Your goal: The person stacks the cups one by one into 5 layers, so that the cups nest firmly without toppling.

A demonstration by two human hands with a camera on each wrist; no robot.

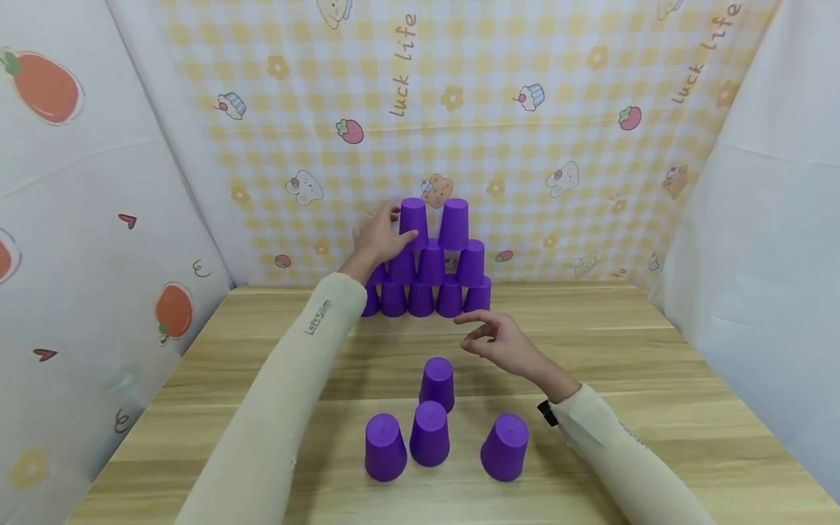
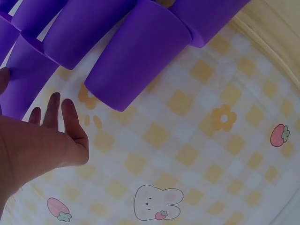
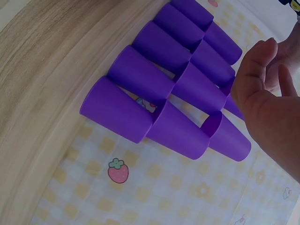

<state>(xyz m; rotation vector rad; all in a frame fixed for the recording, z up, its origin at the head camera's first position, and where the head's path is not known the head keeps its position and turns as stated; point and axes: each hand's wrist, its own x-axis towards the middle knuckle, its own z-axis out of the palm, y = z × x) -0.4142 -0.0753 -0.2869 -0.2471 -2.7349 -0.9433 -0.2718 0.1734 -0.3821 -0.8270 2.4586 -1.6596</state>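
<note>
Upside-down purple cups stand in a stacked wall at the back, several in the bottom row (image 1: 421, 300), several in the row above (image 1: 431, 263), and two on top. My left hand (image 1: 377, 237) is around the left top cup (image 1: 413, 217), thumb in front and fingers at its far left side. In the left wrist view its fingers (image 2: 70, 117) look extended and apart from the cup (image 2: 30, 72). The right top cup (image 1: 454, 224) stands beside it. My right hand (image 1: 502, 344) hovers before the wall's lower right, fingers loosely bent, holding nothing.
Nearer on the wooden table (image 1: 577, 467) stand more upside-down purple cups: one behind (image 1: 437, 380), one in the middle (image 1: 430, 435), one at left (image 1: 385, 448) and one at right (image 1: 504, 448). A checked cloth (image 1: 499, 44) hangs directly behind the wall.
</note>
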